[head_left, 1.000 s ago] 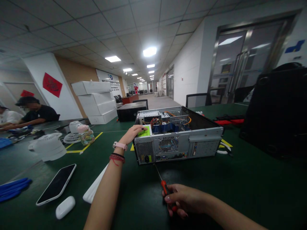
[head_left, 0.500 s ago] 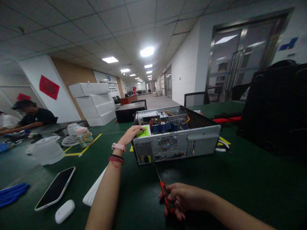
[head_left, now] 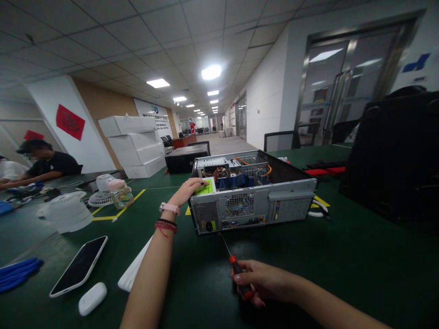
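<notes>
An opened metal computer case (head_left: 254, 208) lies on the green table, its rear panel facing me and wires showing inside. My left hand (head_left: 190, 188) rests on the power supply with the green label (head_left: 207, 187) at the case's left corner; its fingers lie flat. In my right hand (head_left: 254, 278) is a red and black screwdriver (head_left: 239, 270), gripped by the handle. Its shaft points up and left, with the tip at the bottom edge of the rear panel, near the left side. Whether the tip touches a screw is too small to tell.
Left on the table are a phone (head_left: 80, 265), a white earbud case (head_left: 92, 299), blue cables (head_left: 20, 274), a jar (head_left: 120, 195) and small white fans. A large black panel (head_left: 394, 155) stands at the right. Behind are white boxes (head_left: 135, 148) and, far left, a seated person.
My right hand has shifted its hold on the screwdriver, with the fingers now closer around the handle and the handle slightly turned. The left hand stays on the power supply.
</notes>
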Tool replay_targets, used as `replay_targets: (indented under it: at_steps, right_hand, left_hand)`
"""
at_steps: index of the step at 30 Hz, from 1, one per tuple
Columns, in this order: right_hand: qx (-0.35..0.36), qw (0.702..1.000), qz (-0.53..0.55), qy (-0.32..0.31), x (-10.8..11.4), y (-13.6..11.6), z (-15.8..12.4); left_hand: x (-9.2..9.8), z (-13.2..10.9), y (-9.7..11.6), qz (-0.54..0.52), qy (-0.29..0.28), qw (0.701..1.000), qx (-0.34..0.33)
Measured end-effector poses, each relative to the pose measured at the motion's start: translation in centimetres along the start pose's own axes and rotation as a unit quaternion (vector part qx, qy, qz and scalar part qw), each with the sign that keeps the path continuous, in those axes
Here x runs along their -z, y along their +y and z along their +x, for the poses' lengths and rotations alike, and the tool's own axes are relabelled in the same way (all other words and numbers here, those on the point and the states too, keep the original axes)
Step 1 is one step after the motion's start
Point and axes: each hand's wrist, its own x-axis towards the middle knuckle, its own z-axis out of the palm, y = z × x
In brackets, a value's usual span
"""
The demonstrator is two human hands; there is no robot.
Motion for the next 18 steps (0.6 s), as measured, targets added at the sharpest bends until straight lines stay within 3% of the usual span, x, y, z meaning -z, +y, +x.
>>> replay_targets:
  at_steps: [18]
  right_hand:
    - [0.007, 0.995, 0.092, -0.035, 0.40, 0.37, 0.17]
  left_hand:
    - [-0.05, -0.04, 0.30, 0.005, 0.007, 1.000, -0.001]
